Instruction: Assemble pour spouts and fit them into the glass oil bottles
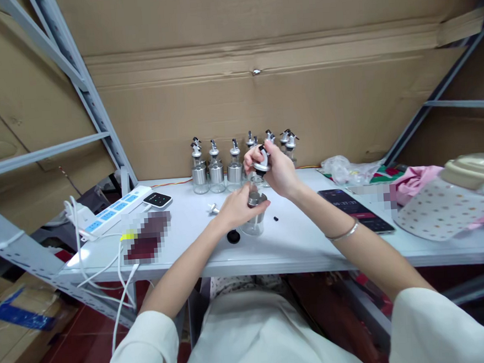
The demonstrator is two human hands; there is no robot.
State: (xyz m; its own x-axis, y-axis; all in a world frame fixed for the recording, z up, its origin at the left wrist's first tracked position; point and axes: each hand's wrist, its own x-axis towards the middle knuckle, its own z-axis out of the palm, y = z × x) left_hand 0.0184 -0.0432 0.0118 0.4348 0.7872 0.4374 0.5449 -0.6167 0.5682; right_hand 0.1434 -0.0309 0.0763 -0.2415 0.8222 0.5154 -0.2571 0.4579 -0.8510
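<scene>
My left hand (239,206) is wrapped round a clear glass bottle (253,225) with a metal band, which stands on the white table (195,229). Just above its mouth, my right hand (280,168) grips a silver and black pour spout (261,166). Whether the spout touches the bottle's neck I cannot tell. A round black cap (233,237) lies in front of the left hand, and a small black piece (275,219) is to the bottle's right. A small silver-white part (213,208) lies partly behind my left wrist.
Several bottles with spouts (216,169) stand along the cardboard back wall. On the left are a power strip (115,212), a small black device (157,200) and white cables. To the right lie a phone (354,209), a plastic bag (344,169) and a dotted container (442,206).
</scene>
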